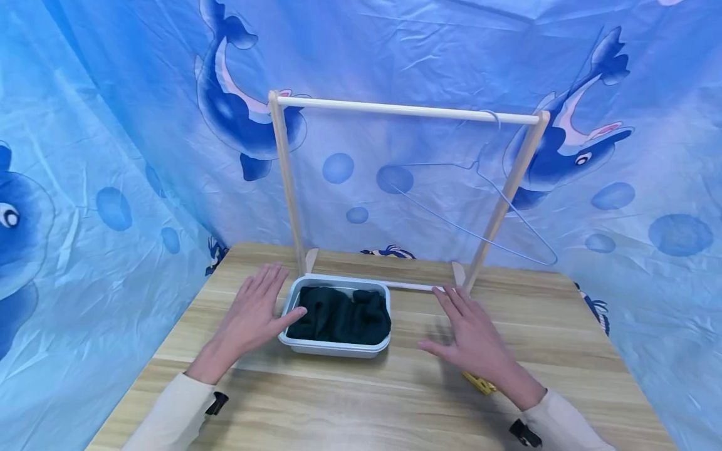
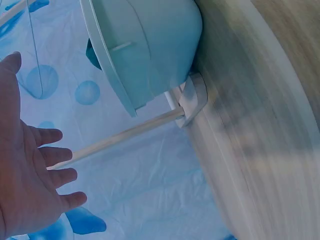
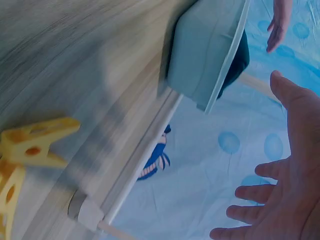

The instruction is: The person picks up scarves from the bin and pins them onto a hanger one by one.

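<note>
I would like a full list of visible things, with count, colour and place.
table: one, light brown, centre
tub: one, pale grey, on the table
cloth: count unclear, dark green, in the tub
rack: one, wood-and-white, behind the tub
hanger: one, pale blue, on the rack's top bar
pegs: apparently two, yellow, table's right side
backdrop: count unclear, printed blue, behind the table
sleeves: two, cream, bottom of head view
cuff fittings: two, black, one per sleeve
left hand: one, bare, left of tub
right hand: one, bare, right of tub
</note>
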